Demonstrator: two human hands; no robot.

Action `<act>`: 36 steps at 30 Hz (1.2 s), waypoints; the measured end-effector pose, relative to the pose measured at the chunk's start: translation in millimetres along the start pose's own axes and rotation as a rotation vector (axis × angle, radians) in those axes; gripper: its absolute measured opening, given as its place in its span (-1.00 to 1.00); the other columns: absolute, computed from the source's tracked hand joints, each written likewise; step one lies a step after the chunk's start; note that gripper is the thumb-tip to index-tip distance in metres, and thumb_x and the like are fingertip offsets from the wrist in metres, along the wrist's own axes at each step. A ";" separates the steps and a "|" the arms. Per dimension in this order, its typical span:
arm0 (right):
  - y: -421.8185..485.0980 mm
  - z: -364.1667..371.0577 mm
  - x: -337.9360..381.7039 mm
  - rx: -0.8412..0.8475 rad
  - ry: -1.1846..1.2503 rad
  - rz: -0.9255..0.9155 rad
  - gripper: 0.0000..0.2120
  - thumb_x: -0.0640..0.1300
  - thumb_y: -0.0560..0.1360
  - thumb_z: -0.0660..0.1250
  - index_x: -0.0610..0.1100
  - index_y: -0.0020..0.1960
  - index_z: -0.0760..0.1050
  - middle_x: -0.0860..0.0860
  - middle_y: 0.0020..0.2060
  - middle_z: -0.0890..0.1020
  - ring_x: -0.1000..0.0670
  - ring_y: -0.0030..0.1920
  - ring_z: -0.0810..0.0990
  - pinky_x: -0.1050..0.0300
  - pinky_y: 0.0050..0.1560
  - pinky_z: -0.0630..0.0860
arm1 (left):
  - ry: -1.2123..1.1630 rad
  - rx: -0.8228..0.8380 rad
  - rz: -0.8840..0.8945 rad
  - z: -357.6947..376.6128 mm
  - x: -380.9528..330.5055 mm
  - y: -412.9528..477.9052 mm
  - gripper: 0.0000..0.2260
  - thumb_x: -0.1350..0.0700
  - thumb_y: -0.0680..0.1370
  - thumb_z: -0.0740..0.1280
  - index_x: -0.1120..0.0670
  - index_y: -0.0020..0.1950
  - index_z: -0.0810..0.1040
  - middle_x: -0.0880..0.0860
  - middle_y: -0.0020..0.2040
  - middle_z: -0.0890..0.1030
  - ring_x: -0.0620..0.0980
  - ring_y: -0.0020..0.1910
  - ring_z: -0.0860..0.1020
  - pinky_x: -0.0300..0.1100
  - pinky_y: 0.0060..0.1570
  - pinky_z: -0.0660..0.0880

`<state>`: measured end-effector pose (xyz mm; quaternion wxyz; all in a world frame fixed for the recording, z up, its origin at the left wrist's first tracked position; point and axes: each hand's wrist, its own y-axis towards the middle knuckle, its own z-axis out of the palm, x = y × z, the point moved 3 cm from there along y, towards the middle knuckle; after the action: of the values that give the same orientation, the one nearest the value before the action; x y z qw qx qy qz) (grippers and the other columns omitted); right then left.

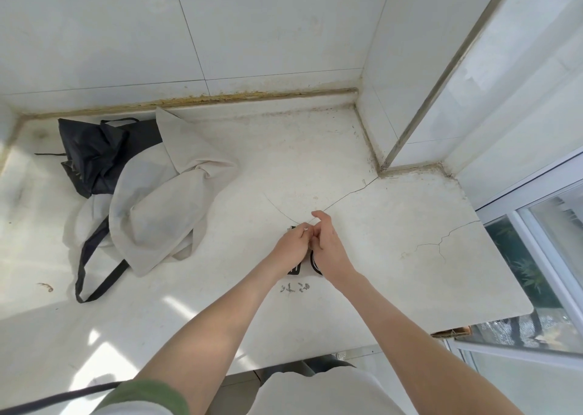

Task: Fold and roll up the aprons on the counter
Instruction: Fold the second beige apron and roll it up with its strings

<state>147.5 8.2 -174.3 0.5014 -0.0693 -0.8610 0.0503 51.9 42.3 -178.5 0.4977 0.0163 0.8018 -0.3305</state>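
Pinching one rolled apron (pixel 296 270) in fingers of left hand (pixel 291 248) and right hand (pixel 328 250), middle of bench (pixel 362 200); cream apron (pixel 157 200), black apron (pixel 91 156) heaped back-left, probably yet to fold.

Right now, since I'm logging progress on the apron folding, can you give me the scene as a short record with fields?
surface: cracked white stone counter
being worked: small rolled white apron with black print, under both hands
left hand: fingers curled on the roll's far end
right hand: fingers curled on the roll, touching the left hand
waiting: crumpled pile of cream and black aprons, to the left, apart from the hands
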 end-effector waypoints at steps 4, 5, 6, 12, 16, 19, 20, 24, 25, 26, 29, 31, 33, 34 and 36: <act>-8.1 5.1 -0.3 -0.084 0.066 0.057 -0.52 -0.43 0.51 0.04 -0.11 0.38 0.20 0.07 -0.06 0.40 0.06 0.06 0.39 0.36 0.04 0.31 | -0.023 0.028 0.009 0.5 3.1 0.7 -0.74 0.08 0.65 0.01 0.01 0.00 0.49 0.03 0.03 0.59 0.04 0.08 0.55 -0.04 0.12 0.45; -11.3 5.8 -0.3 -0.110 0.084 0.066 -0.52 -0.42 0.51 0.04 -0.10 0.38 0.20 0.07 -0.03 0.40 0.10 0.07 0.38 0.38 0.05 0.30 | -0.020 0.039 0.013 1.7 3.8 1.4 -0.74 0.07 0.65 0.01 -0.02 0.00 0.50 0.02 0.03 0.59 0.02 0.09 0.55 -0.04 0.13 0.45; -14.2 6.5 -0.5 -0.138 0.091 0.062 -0.52 -0.41 0.52 0.05 -0.10 0.38 0.21 0.09 -0.02 0.40 0.12 0.08 0.37 0.37 0.07 0.30 | -0.018 0.047 0.016 3.0 4.5 1.8 -0.73 0.06 0.65 0.01 -0.04 0.00 0.50 0.00 0.04 0.59 0.01 0.09 0.55 -0.05 0.14 0.45; -4.6 -4.4 -8.8 -0.216 -0.086 0.027 -0.62 -0.46 0.51 0.07 -0.19 0.17 0.51 0.02 -0.03 0.42 -0.02 0.05 0.35 0.39 -0.01 0.29 | 0.049 0.029 0.044 7.2 6.8 3.8 -0.75 0.11 0.67 -0.01 0.07 0.03 0.46 0.05 0.04 0.60 -0.01 -0.02 0.54 -0.09 0.08 0.42; 2.3 -10.3 -13.7 -0.107 -0.069 0.081 -0.74 -0.43 0.53 0.14 -0.26 0.02 0.57 -0.03 -0.08 0.46 -0.01 -0.05 0.46 0.49 -0.10 0.31 | 0.002 0.009 0.089 6.6 6.8 0.5 -0.75 0.06 0.69 0.00 0.06 -0.07 0.40 0.01 -0.18 0.50 -0.03 -0.16 0.45 -0.15 -0.08 0.35; 2.3 -17.1 -13.1 -0.052 -0.073 0.088 -0.84 -0.37 0.56 0.17 -0.29 -0.01 0.53 -0.04 -0.11 0.44 0.16 -0.21 0.44 0.46 -0.18 0.33 | -0.016 0.024 0.092 5.7 6.2 -0.5 -0.74 0.04 0.69 -0.01 0.03 -0.11 0.38 0.01 -0.23 0.46 -0.04 -0.20 0.40 -0.21 -0.18 0.31; 1.6 -17.8 -13.1 -0.036 -0.096 0.071 -0.86 -0.36 0.57 0.17 -0.30 -0.01 0.51 -0.05 -0.12 0.43 0.15 -0.23 0.42 0.45 -0.19 0.33 | -0.022 0.029 0.089 5.6 6.0 -0.9 -0.74 0.04 0.69 -0.02 0.04 -0.10 0.38 0.00 -0.24 0.46 -0.06 -0.22 0.39 -0.25 -0.22 0.30; -1.9 -17.5 -9.7 -0.095 -0.102 0.062 -0.89 -0.36 0.57 0.15 -0.31 -0.02 0.45 -0.06 -0.13 0.40 -0.02 -0.17 0.38 0.43 -0.20 0.31 | -0.036 -0.005 0.082 3.9 3.1 -1.4 -0.74 0.05 0.70 -0.02 0.11 0.00 0.40 -0.04 -0.25 0.46 -0.14 -0.32 0.38 -0.40 -0.39 0.27; -2.5 -17.5 -7.6 -0.104 -0.091 0.079 -0.89 -0.36 0.57 0.14 -0.30 -0.01 0.45 -0.06 -0.12 0.41 -0.02 -0.16 0.38 0.44 -0.19 0.30 | -0.026 -0.009 0.071 3.7 3.1 -0.6 -0.73 0.05 0.69 -0.02 0.10 -0.02 0.41 -0.04 -0.25 0.46 -0.14 -0.32 0.37 -0.38 -0.37 0.27; -2.6 -16.7 -6.4 -0.099 -0.067 0.096 -0.89 -0.35 0.57 0.14 -0.28 0.00 0.43 -0.06 -0.12 0.42 -0.01 -0.15 0.38 0.44 -0.19 0.30 | -0.011 -0.009 0.052 3.4 3.4 0.3 -0.73 0.05 0.69 -0.01 0.08 -0.06 0.41 -0.03 -0.24 0.45 -0.13 -0.32 0.37 -0.32 -0.34 0.27; -5.8 -14.6 -3.8 0.009 0.124 0.213 -0.96 -0.24 0.59 0.20 -0.18 0.00 0.34 -0.04 -0.20 0.47 0.03 -0.23 0.42 0.41 -0.29 0.33 | -0.026 -0.008 -0.004 2.5 6.5 3.8 -0.73 0.07 0.67 0.03 0.04 -0.17 0.38 -0.03 -0.22 0.44 -0.08 -0.27 0.36 -0.21 -0.26 0.27; -7.5 -15.8 -4.8 0.099 0.146 0.251 -0.92 -0.20 0.57 0.26 -0.17 -0.01 0.36 0.02 -0.25 0.46 0.10 -0.28 0.40 0.39 -0.29 0.34 | -0.072 -0.015 -0.031 2.8 8.1 4.2 -0.76 0.05 0.67 0.06 0.08 -0.11 0.42 -0.02 -0.22 0.46 -0.05 -0.22 0.39 -0.18 -0.19 0.30; -7.9 -18.1 -7.5 0.148 0.089 0.261 -0.90 -0.20 0.57 0.26 -0.13 -0.13 0.42 0.04 -0.27 0.43 0.11 -0.28 0.37 0.32 -0.27 0.31 | -0.138 -0.026 -0.055 3.2 9.7 3.4 -0.78 0.04 0.67 0.10 0.09 -0.06 0.47 -0.02 -0.24 0.48 -0.05 -0.22 0.40 -0.19 -0.18 0.32; -8.6 -19.6 -8.5 0.149 0.111 0.272 -0.84 -0.22 0.57 0.26 -0.10 -0.19 0.42 0.04 -0.28 0.43 0.10 -0.28 0.36 0.29 -0.25 0.30 | -0.179 -0.031 -0.059 3.6 10.1 2.0 -0.79 0.05 0.66 0.12 0.07 -0.07 0.49 -0.02 -0.25 0.47 -0.07 -0.24 0.40 -0.22 -0.22 0.32; -9.4 -22.2 -8.9 0.138 0.168 0.295 -0.78 -0.25 0.56 0.25 -0.08 -0.25 0.41 0.05 -0.32 0.42 0.10 -0.31 0.34 0.27 -0.26 0.27 | -0.283 -0.037 -0.074 3.8 10.2 -1.4 -0.81 0.07 0.66 0.16 0.02 -0.08 0.52 -0.02 -0.28 0.44 -0.10 -0.28 0.39 -0.26 -0.29 0.30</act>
<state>170.5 -2.2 -169.5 0.5623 -0.1642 -0.7911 0.1762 49.2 36.0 -187.2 0.5934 -0.0691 0.7295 -0.3330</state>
